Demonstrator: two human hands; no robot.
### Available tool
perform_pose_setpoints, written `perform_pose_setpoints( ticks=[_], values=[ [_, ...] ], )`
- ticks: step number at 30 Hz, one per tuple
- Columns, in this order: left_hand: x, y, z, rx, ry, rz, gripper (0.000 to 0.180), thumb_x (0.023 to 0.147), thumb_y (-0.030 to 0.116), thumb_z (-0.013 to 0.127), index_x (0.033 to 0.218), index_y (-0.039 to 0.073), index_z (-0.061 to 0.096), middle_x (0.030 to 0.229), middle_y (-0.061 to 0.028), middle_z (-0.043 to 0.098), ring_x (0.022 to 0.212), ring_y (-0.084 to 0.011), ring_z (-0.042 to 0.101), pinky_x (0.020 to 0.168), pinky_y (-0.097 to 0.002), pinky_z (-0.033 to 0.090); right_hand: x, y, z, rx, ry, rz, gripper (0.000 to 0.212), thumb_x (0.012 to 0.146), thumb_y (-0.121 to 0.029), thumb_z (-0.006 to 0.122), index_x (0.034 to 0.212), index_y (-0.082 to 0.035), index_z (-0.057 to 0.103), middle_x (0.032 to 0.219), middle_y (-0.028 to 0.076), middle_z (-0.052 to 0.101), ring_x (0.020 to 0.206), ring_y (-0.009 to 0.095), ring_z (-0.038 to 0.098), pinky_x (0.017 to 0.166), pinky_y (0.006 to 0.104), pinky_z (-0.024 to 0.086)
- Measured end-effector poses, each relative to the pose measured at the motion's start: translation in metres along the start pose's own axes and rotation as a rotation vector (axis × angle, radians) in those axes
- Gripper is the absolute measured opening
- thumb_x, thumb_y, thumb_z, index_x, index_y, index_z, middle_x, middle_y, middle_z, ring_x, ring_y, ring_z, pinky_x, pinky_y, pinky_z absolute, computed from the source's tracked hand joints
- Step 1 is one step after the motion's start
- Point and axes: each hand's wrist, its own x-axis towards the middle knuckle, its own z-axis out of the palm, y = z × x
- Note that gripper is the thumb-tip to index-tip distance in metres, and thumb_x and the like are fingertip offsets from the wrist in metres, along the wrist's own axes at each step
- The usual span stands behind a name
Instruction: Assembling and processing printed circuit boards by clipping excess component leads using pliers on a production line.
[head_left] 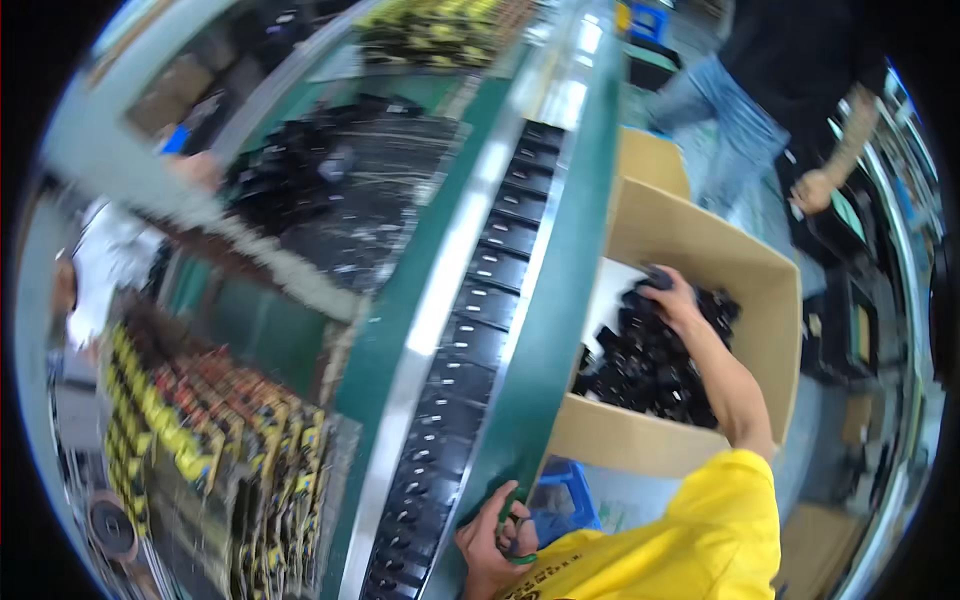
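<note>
My right hand (676, 303) reaches into an open cardboard box (700, 225) on my right, its fingers closed round a small black part (656, 277). Beneath it lies a heap of similar black parts (660, 365), too blurred to name more exactly. Close to my body, beside the green bench edge, my left hand (492, 545) is curled round a green curved thing (522, 559). Only bits of that thing show between the fingers, so its kind is unclear. A long row of black rectangular pieces (465, 345) lies in the metal-edged track left of the box.
Circuit boards with yellow parts (210, 440) stand stacked at the left, below a pile of black parts (320, 180). A grey bar (270, 265) crosses there. A blue plastic stool (566, 497) is under the box. Other people work at the far right and left.
</note>
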Motion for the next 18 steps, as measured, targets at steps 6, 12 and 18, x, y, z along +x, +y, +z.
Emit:
perform_pose_setpoints(
  ticks=[6, 12, 18],
  values=[
    [0.017, 0.008, 0.003, -0.131, 0.134, 0.19, 0.063, 0.085, 0.0, 0.081, 0.148, -0.001, 0.073, 0.092, 0.003, 0.079, 0.058, -0.0096, 0.05, 0.056, -0.0255, 0.043, -0.042, -0.199, -0.035, 0.349, -0.045, -0.279, 0.064, 0.093, 0.003, 0.086, 0.153, -0.009, 0.066, 0.127, 0.013, 0.077, 0.098, 0.026, 0.077, 0.088, 0.0372, 0.067],
    [0.014, 0.012, 0.002, -0.12, 0.159, 0.175, 0.065, 0.086, 0.001, 0.082, 0.15, 0.005, 0.073, 0.091, 0.004, 0.078, 0.06, -0.0089, 0.052, 0.056, -0.0251, 0.044, -0.047, -0.412, 0.128, 0.209, -0.308, -0.781, 0.065, 0.094, 0.0, 0.089, 0.154, -0.013, 0.068, 0.133, 0.011, 0.075, 0.11, 0.023, 0.074, 0.094, 0.035, 0.064],
    [0.015, 0.024, -0.017, -0.181, -0.173, -0.329, 0.067, 0.104, 0.014, 0.082, 0.167, 0.021, 0.064, 0.117, -0.0053, 0.077, 0.102, -0.0112, 0.063, 0.091, -0.025, 0.052, 0.009, -0.449, 0.404, -0.067, -0.497, -0.778, 0.068, 0.084, -0.001, 0.095, 0.147, -0.016, 0.073, 0.127, 0.011, 0.079, 0.102, 0.025, 0.076, 0.085, 0.0365, 0.065]
  ],
)
